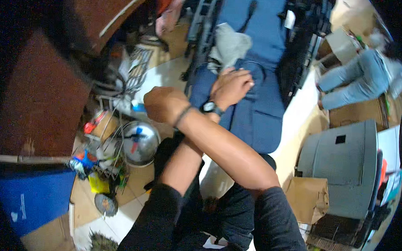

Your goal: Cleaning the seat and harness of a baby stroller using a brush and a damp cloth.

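My forearms are crossed, the right one over the left. My left hand (231, 86), with a watch at its wrist, is on the right, over a long blue padded surface (263, 128), its fingers partly curled; whether it grips any fabric is unclear. My right hand (166, 104), with a dark band at its wrist, is at the left above the floor; it looks curled, but blur and its angle hide the fingers. A crumpled pale grey cloth (230, 46) lies on the blue surface just beyond my left hand. A dark strap (249, 15) lies farther up.
At left are a wire rack (114, 138) with small items, a round metal lid or pan (140, 143) and a blue panel (38, 199). On the right stand a grey plastic case (337, 168), an open cardboard box (307, 199) and a person's legs in jeans (357, 78).
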`<state>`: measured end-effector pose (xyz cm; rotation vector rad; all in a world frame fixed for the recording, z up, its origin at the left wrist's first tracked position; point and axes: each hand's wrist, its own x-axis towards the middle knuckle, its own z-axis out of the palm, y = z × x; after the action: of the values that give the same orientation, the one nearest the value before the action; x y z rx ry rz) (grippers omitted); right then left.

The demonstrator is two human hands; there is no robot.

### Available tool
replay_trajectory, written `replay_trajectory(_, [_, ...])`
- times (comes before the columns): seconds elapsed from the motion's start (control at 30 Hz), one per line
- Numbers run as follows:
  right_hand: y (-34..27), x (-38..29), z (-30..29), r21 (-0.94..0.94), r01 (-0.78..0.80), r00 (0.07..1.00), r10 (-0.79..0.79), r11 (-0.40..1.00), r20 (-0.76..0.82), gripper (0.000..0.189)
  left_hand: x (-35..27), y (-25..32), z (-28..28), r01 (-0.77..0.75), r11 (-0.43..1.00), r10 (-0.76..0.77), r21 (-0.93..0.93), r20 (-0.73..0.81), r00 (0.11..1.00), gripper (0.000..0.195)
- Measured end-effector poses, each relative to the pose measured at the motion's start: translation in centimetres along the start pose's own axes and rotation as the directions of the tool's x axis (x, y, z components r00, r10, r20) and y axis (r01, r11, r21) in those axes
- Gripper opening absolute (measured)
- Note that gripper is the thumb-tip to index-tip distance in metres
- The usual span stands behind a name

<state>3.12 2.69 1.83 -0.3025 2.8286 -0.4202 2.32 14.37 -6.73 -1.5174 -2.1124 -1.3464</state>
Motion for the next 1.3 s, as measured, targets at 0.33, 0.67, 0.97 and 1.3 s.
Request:
replay_trajectory(0.33, [16.5, -21.6, -7.0, 0.108, -0.515, 0.686, 0.485, 0.850, -0.542, 0.026, 7.2, -0.7, -1.0, -0.005, 0.964, -0.134, 0.266, 0.502, 0.854, 0.064])
replay_trajectory(0.67, [23.3, -18.2, -2.5, 0.055, -0.563, 0.626, 0.470, 0.824, -0.622, 0.021, 7.6, -1.9, -0.4, 0.134, 0.984, -0.176, 0.119, 0.507, 0.844, 0.123])
replay_trajectory(0.97, [25.8, -18.2, -3.5, 0.075, -0.621, 0.643, 0.562, 0.780, -0.521, 0.022, 6.9, -2.1, 0.5, 0.091, 0.996, -0.087, 0.010, 0.422, 0.902, 0.127])
replay_trajectory(1.3, [25.1, -16.9, -4.0, 0.198, -0.511, 0.675, 0.533, 0.837, -0.511, 0.023, 6.5, -1.9, 0.5, 0.107, 0.994, -0.086, -0.031, 0.401, 0.912, 0.126])
